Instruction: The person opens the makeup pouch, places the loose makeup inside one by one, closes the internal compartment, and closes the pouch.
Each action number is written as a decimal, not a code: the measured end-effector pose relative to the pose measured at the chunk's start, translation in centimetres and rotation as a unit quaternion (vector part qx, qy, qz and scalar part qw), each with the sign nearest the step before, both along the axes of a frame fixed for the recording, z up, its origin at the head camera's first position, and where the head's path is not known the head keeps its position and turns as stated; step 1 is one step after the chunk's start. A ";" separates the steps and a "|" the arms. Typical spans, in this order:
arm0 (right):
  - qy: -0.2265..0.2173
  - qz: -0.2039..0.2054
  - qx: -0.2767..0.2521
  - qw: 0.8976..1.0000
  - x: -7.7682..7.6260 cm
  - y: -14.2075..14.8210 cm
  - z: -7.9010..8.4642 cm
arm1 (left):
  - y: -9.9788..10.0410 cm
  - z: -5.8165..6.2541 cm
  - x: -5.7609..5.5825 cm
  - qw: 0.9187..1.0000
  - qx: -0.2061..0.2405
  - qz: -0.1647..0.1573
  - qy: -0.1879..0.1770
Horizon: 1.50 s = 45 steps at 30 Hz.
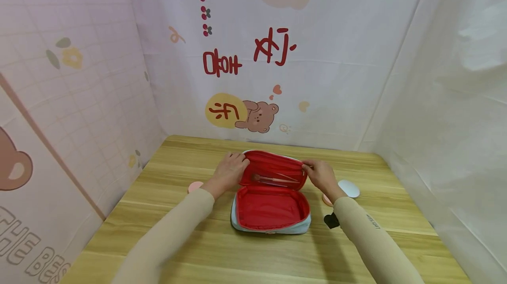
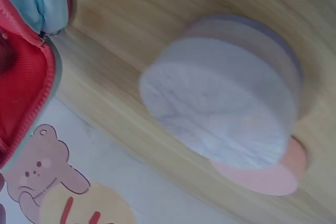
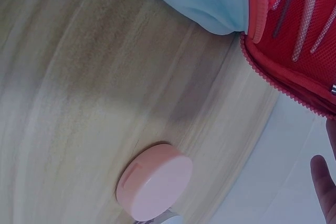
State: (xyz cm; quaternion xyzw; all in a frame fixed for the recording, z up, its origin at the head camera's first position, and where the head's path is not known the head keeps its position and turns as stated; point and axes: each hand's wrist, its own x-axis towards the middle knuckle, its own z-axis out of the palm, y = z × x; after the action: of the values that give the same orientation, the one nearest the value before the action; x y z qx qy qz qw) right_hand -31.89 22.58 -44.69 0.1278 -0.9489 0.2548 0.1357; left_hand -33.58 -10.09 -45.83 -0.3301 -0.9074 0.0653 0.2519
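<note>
A light-blue makeup bag (image 1: 270,231) with a red lining stands unzipped on the table, its lid raised. Behind mesh in the lid lie several makeup brushes (image 1: 273,180), which show again in the right wrist view as thin sticks (image 3: 307,17). My left hand (image 1: 229,171) grips the lid's left upper corner. At the right upper corner, my right hand (image 1: 321,176) pinches the lid's edge between thumb and fingers. Only the lining shows in the bag's lower part. Just fingertips of the right hand (image 3: 323,182) enter its wrist view.
Left of the bag, a round white marbled container (image 2: 220,98) stands by a pink round case (image 2: 262,177). Right of it are a pink round compact (image 3: 155,182) and a white round item (image 1: 349,189). Something small and black (image 1: 331,220) is beside the right sleeve. White printed cloth surrounds the wooden table (image 1: 190,253).
</note>
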 end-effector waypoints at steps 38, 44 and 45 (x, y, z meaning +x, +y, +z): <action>-0.132 0.011 -0.129 0.983 0.8 0.3 -4.0 | -1.7 -2.8 3.3 0.909 0.170 0.034 -0.379; -0.191 0.002 -0.173 0.966 0.9 -0.2 -4.6 | -1.3 -3.5 3.5 0.904 0.131 0.021 -0.406; -0.191 0.003 -0.170 0.967 0.8 -0.3 -4.7 | -1.2 -3.6 3.5 0.905 0.130 0.022 -0.405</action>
State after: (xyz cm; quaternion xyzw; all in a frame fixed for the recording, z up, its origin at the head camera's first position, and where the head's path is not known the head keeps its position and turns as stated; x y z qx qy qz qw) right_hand -31.06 22.31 -49.34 0.0545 -0.8996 0.4324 -0.0290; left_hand -30.05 -11.32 -49.41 -0.2724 -0.9388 -0.1867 -0.0980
